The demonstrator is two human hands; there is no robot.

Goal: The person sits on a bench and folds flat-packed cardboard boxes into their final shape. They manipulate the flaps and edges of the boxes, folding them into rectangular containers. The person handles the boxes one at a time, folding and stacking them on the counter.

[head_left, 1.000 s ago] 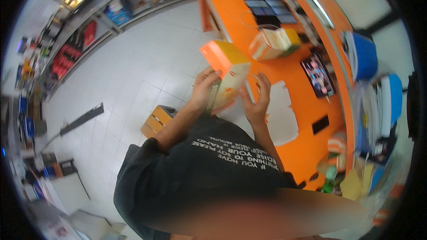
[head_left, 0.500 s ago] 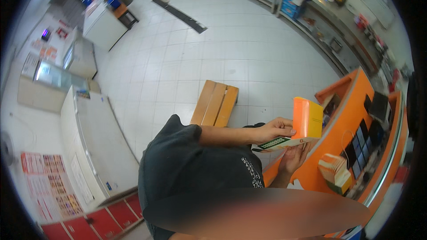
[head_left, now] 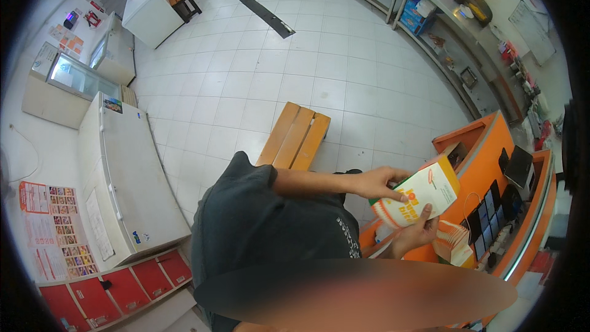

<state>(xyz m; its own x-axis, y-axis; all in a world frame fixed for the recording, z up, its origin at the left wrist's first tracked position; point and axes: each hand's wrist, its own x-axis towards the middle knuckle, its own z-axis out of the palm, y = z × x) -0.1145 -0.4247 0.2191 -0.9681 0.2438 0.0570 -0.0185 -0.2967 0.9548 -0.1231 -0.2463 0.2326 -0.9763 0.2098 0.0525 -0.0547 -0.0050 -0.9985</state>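
Observation:
A white paper food carton [head_left: 424, 190] with orange print and yellow and green edges is held in front of me, tilted, its printed face up. My left hand [head_left: 388, 185] grips its near left edge, thumb across the printed face. My right hand [head_left: 419, 232] holds the lower edge, with its thumb on the face and its other fingers mostly hidden behind. Just beyond the right hand, a stack of similar cartons [head_left: 453, 241] stands on the orange counter [head_left: 464, 175]. A whitish thing under the carton is too covered to make out.
Several dark-screened devices [head_left: 488, 212] line the counter. A wooden slatted stool [head_left: 294, 138] stands on the tiled floor to my left. A white chest freezer [head_left: 138, 175] and red lockers [head_left: 126, 286] lie on the left. Metal shelving [head_left: 430, 40] runs along the far right.
Both hands have turned the carton, so its white printed face shows in place of the orange and yellow sides. The whole view has shifted slightly.

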